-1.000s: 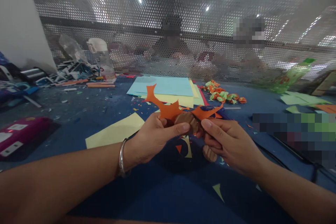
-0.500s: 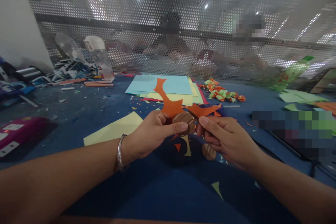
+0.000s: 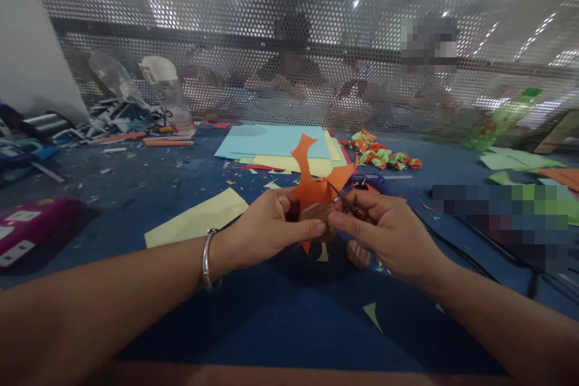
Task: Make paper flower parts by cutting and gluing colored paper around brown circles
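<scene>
Two hands (image 3: 262, 230), two discs (image 3: 316, 213), orange paper (image 3: 312, 189)

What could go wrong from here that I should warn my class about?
First, the scissors in the right hand are close to the left hand, so a slip might nick it. Second, the orange paper has a narrow neck that could bend or tear. Third, the brown disc, pinched with the paper, might shift and spoil the cut.
</scene>
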`<state>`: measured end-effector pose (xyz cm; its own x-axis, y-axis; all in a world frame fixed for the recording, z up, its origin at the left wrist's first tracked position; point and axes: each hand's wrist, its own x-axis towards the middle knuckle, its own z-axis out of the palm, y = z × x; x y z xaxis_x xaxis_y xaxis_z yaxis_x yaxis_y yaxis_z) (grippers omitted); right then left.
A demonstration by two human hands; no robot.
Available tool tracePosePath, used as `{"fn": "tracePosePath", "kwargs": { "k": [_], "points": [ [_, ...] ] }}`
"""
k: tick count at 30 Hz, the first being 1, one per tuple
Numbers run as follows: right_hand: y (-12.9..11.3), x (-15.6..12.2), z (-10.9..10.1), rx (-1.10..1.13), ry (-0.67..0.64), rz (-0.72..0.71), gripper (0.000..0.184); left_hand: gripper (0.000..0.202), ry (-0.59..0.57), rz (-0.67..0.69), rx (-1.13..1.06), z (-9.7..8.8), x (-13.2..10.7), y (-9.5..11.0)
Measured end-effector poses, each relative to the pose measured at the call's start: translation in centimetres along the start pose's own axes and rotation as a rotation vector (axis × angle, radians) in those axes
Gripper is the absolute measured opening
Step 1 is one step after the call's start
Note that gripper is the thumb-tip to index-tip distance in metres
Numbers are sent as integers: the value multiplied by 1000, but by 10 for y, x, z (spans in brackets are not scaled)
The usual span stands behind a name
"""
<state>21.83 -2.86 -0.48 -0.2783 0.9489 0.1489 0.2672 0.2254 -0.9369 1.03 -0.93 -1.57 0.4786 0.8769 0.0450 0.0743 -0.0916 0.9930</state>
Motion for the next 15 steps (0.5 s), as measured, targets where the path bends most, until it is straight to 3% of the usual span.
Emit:
{"fn": "tracePosePath", "kwargs": {
  "k": [3,6,10,15],
  "points": [
    [-1,-1,1,12,60,-18,34,24,-10,64,-213,4,-1,-2],
    [-1,-2,3,9,101,-50,31,24,5,30,-340,10,-3,0],
    [-3,-1,4,-49,101,-92,29,25,55,-30,-333,14,-6,3],
    [-1,-2,1,-56,62,-45,46,15,235,93,-253,8,-3,2]
  ]
}}
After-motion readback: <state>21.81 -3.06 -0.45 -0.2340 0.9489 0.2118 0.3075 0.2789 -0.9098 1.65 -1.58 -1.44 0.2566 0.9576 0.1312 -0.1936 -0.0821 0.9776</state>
